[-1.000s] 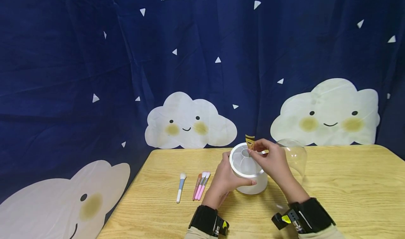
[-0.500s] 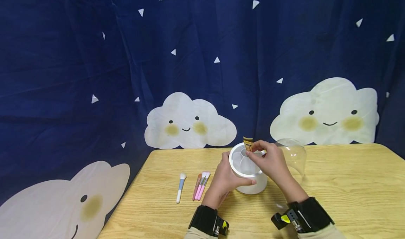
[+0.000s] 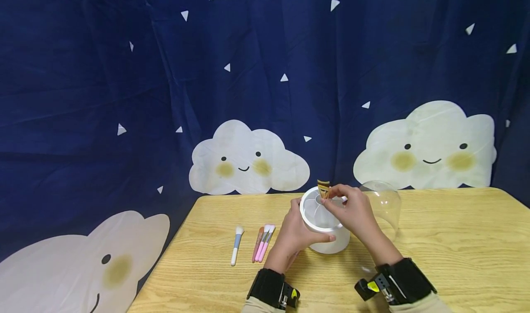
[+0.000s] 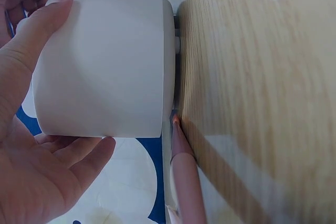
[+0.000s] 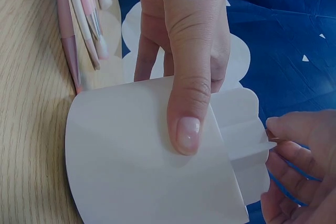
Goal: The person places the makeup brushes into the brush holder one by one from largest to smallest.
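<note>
My left hand (image 3: 296,228) grips a round white holder (image 4: 105,61), thumb on one side and fingers round the other. The holder is tilted so that its top faces me, and a white divided insert (image 5: 239,145) shows inside the rim. At the far part of this top, my right hand (image 3: 352,207) pinches a small gold-and-brown flared piece (image 3: 324,188) between thumb and fingers. Its flared end points up; the lower part is hidden by the fingertips, so its kind is unclear. In the right wrist view, the right fingers (image 5: 294,156) are beside the insert's edge.
Left of the holder lie a blue-and-white makeup brush (image 3: 237,246), a brown-pink brush (image 3: 257,245) and two pink brushes (image 3: 265,244). A clear dome cover (image 3: 389,205) stands behind my right hand on the wooden table (image 3: 459,239).
My right hand and the gold-and-brown piece have shifted slightly left and down over the holder's top. The left hand, holder and brushes stay put.
</note>
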Motion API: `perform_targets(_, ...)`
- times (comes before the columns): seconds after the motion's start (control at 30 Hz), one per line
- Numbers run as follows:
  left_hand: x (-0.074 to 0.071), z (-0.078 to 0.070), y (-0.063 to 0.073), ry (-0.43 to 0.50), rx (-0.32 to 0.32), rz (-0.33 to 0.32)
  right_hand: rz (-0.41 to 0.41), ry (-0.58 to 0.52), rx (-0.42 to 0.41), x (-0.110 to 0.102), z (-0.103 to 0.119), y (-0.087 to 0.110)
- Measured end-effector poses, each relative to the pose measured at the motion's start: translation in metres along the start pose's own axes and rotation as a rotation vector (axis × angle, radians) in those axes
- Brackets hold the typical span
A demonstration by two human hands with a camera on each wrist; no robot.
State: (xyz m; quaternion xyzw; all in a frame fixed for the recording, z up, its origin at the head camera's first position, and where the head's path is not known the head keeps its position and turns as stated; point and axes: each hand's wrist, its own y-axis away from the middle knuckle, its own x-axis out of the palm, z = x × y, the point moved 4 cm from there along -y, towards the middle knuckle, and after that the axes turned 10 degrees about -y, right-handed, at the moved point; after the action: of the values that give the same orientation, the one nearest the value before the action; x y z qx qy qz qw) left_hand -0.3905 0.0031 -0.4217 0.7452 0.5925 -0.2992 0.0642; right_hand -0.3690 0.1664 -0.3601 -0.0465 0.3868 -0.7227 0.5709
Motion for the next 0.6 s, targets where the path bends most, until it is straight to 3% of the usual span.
perform_targets(0.37, 0.0003, -0.0004, 0.0002, 0.012, 0.004, 0.005, 0.017, 0.0, 0.034, 0.0011, -0.0001, 0.0004)
perform_targets(0.6, -0.0004, -0.0009, 0.0002, -0.031, 0.013, 0.002, 0.026, -0.011, 0.042, 0.0014, -0.0006, 0.0003)
